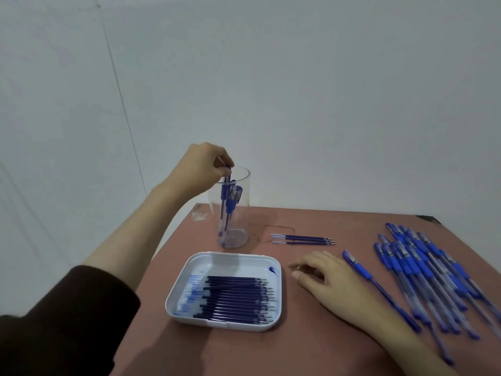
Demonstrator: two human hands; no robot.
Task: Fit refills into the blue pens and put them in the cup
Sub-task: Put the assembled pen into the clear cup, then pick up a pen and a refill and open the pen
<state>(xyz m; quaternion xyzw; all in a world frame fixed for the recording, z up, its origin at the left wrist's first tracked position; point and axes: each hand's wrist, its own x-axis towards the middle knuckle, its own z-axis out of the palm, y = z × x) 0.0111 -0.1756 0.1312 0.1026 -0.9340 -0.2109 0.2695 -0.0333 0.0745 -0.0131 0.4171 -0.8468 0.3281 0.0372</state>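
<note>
Left hand pinching blue pen in clear cup mid-frame, right hand relaxed flat on table, lower right.

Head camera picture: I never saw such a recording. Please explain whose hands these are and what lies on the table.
No machine here: a person wears one camera on the head, looking down at their own hands. The left hand pinches a blue pen upright in the clear cup beside other pens. The right hand rests open on the table, holding nothing. A white tray holds refills; two loose refills lie beyond it; a pile of blue pens lies at the right.
</note>
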